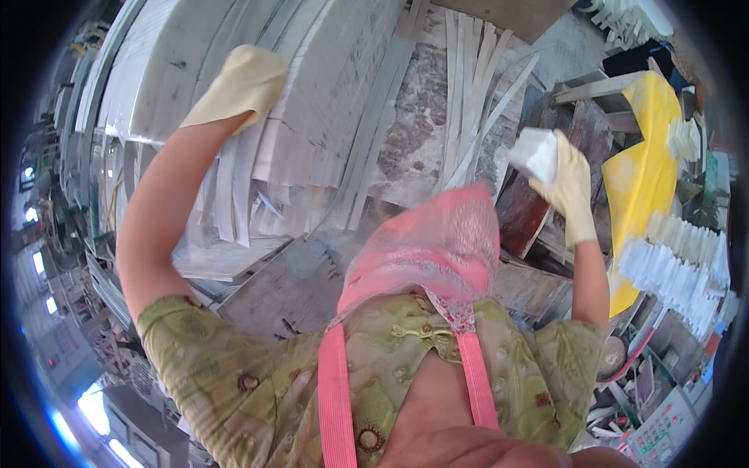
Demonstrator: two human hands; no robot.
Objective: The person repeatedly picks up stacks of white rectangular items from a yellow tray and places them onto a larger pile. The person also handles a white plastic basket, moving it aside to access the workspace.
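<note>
My left hand [248, 82], in a cream glove, is at the top of a stack of pale marble-like slabs [312, 109]. Only the back of the glove shows there, and its fingers are hidden from me. On the other side, my right hand [572, 183] wears a matching glove and grips a small white block [535, 154] by its right side. That block is held up over a dusty reddish-brown board [524, 209]. Several long thin pale strips [468, 93] lie on the worn surface between my hands.
A yellow sheet [646, 171] drapes over a frame at my right. Beyond it are stacked white pieces [683, 261]. A panel with buttons [669, 427] stands at the lower right. More machinery lines the left side. A pink cloth [425, 253] hangs in front of my chest.
</note>
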